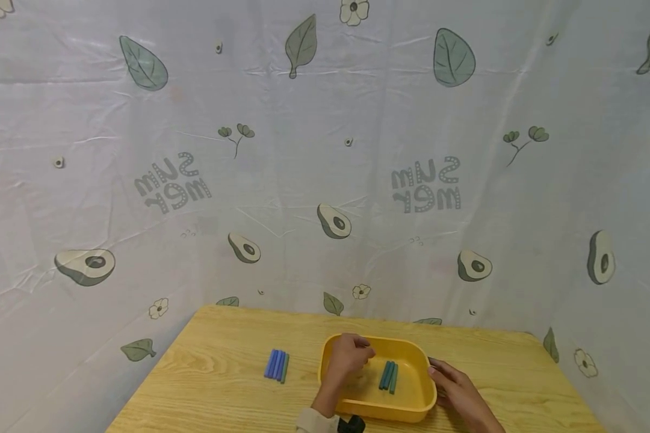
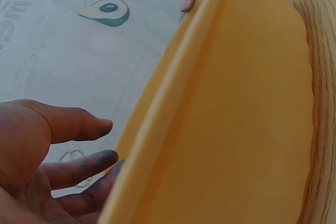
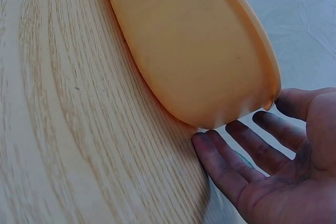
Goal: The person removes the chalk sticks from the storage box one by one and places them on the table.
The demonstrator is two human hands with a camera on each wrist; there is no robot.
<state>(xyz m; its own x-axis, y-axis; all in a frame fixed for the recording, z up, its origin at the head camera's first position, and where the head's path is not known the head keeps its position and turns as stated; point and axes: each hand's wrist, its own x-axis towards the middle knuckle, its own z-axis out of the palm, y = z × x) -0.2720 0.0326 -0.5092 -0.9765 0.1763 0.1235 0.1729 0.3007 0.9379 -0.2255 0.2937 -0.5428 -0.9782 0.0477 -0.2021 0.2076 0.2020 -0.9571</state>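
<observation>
A yellow plastic tray (image 1: 357, 409) stands on the wooden table, with three dark teal-green, chalk-like sticks (image 1: 388, 377) side by side on its floor. My left hand (image 1: 351, 355) reaches over the tray's left part, fingers bent down inside. In the left wrist view its thumb and dark-smudged fingers (image 2: 79, 174) are apart and nothing shows between them; the tray wall hides some fingertips. At the tray's right end, my right hand (image 1: 457, 388) holds the wall, thumb at the rim and fingertips (image 3: 202, 139) against the outside. Left of the tray, several blue-violet sticks (image 1: 274, 364) lie alongside one green stick (image 1: 284, 368).
The wooden table (image 1: 222, 343) extends to both sides of the tray. Behind it hangs a pale curtain (image 1: 303, 258) printed with avocados and leaves. A dark band (image 1: 352, 424) sits at my left wrist, by a light sleeve (image 1: 315, 420).
</observation>
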